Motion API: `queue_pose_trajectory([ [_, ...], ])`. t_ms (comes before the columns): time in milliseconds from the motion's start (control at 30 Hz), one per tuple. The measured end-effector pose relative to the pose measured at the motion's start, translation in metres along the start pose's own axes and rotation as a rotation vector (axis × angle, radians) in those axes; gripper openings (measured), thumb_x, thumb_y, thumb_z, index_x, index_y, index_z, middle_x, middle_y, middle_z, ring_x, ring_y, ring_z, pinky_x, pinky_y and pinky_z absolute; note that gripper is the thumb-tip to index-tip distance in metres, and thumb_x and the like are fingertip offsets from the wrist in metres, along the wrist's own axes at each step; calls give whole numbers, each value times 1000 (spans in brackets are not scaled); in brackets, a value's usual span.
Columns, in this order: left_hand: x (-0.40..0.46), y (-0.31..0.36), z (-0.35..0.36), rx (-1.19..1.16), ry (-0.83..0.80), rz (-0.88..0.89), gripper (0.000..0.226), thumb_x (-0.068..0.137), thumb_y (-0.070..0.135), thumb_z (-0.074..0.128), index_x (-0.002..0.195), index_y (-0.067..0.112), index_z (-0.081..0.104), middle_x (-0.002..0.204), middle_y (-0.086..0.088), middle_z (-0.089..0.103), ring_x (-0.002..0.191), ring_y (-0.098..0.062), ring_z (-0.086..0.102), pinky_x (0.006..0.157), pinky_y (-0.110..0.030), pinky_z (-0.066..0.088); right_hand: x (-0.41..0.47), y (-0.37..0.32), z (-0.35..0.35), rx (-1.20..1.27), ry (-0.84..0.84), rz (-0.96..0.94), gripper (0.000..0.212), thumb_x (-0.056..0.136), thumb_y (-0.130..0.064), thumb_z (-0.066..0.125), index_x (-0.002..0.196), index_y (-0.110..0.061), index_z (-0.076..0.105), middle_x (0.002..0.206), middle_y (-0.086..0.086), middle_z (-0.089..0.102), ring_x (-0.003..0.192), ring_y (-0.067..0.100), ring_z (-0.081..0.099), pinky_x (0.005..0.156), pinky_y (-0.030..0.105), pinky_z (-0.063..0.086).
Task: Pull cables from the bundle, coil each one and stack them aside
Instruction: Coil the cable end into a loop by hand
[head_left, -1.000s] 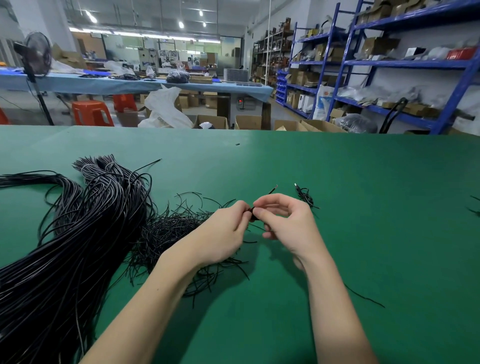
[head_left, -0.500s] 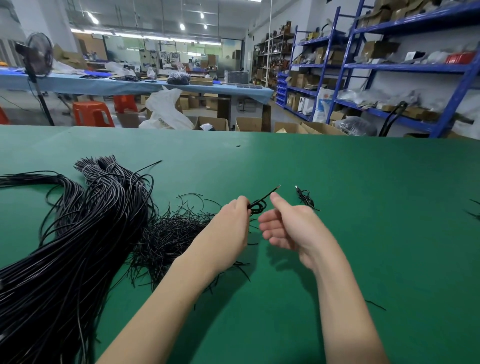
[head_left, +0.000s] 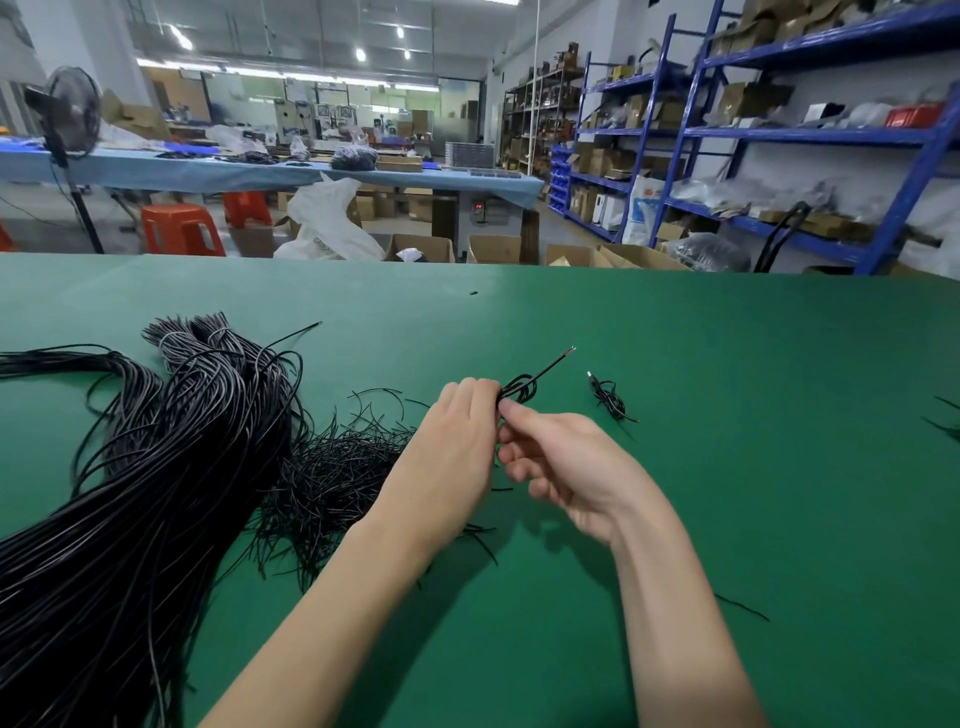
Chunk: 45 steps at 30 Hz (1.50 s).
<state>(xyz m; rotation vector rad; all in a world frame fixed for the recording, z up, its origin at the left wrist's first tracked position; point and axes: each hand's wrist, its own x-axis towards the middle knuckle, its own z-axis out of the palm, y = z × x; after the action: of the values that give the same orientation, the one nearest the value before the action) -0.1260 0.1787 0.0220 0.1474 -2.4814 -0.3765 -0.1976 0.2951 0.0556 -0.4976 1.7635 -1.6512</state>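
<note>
A thick bundle of long black cables (head_left: 156, 467) lies across the left of the green table (head_left: 727, 467). A tangle of short thin black wires (head_left: 332, 467) sits beside it, under my left forearm. My left hand (head_left: 457, 447) grips a small coiled black cable (head_left: 519, 389), whose loose end sticks up to the right. My right hand (head_left: 561, 467) is right beside it, forefinger and thumb touching the coil's lower edge, other fingers loosely curled. Another small coiled cable (head_left: 608, 400) lies on the table to the right of my hands.
A loose wire piece (head_left: 743, 608) lies on the table near my right forearm. More black wire (head_left: 945, 421) shows at the right edge. Beyond the far table edge stand cardboard boxes (head_left: 493, 249), blue shelving (head_left: 779, 135) and red stools (head_left: 182, 228).
My right hand let go of the coil, opened and drew back, then came in again to touch it. My left hand kept hold and lifted the coil slightly.
</note>
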Motion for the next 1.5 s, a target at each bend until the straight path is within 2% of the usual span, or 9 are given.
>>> queue_pose_trajectory([
  [333,-3,0,4,26,-59,36,37,88,-11,44,125,-4,48,112,-15,49,100,-28,45,88,-29,34,0,3,-10,9,-12,-54,20,97,-17,68,78,-8,68,65,0,66,48,2,58,42,13,43],
  [500,-2,-2,5,58,-72,56,38,85,-15,47,122,-7,51,108,-17,51,95,-30,48,85,-31,34,2,7,-14,258,8,27,3,87,-3,74,85,-1,75,68,5,73,54,6,68,47,12,51],
  [667,-1,-5,7,64,-109,47,38,90,-10,44,127,-6,46,113,-15,47,101,-28,45,89,-31,37,4,12,-11,253,77,-33,8,85,2,75,79,-4,77,73,7,76,61,9,72,56,16,56],
  [833,2,-8,4,51,-122,8,41,88,-13,40,127,-1,43,113,-9,41,102,-23,40,90,-33,38,5,10,-2,74,204,-225,6,83,-1,79,79,-5,76,65,7,74,59,12,71,56,18,56],
  [967,7,-5,0,-56,-135,-58,22,99,-4,36,119,2,44,106,-6,43,95,-20,41,82,-25,32,9,15,1,-356,416,-528,17,79,-9,78,68,-22,76,61,-9,72,57,6,68,61,18,57],
  [1133,12,-5,-16,-242,-199,-276,23,108,20,32,109,5,49,87,-1,57,74,-16,51,62,-23,36,16,32,6,-613,466,-991,10,83,-7,73,84,-15,79,79,-3,73,66,15,66,62,34,57],
  [1233,12,-11,-22,-324,-213,-342,25,109,25,31,106,9,51,78,3,54,64,-7,47,55,-15,37,19,38,11,-584,473,-1081,12,85,-3,76,92,-12,81,88,-2,75,72,12,68,66,29,58],
  [1367,10,-9,-18,-317,-22,-194,15,108,18,34,104,9,46,80,-1,56,65,-6,51,60,-13,36,18,37,16,-344,409,-935,15,87,-3,75,94,-14,81,87,-6,76,73,7,68,60,18,54],
  [1500,9,-15,-10,-239,74,-75,20,107,13,36,118,3,50,101,-6,55,88,-18,51,75,-14,33,12,22,19,369,115,-302,14,96,-14,65,90,-10,78,84,9,76,61,12,65,53,21,54],
])
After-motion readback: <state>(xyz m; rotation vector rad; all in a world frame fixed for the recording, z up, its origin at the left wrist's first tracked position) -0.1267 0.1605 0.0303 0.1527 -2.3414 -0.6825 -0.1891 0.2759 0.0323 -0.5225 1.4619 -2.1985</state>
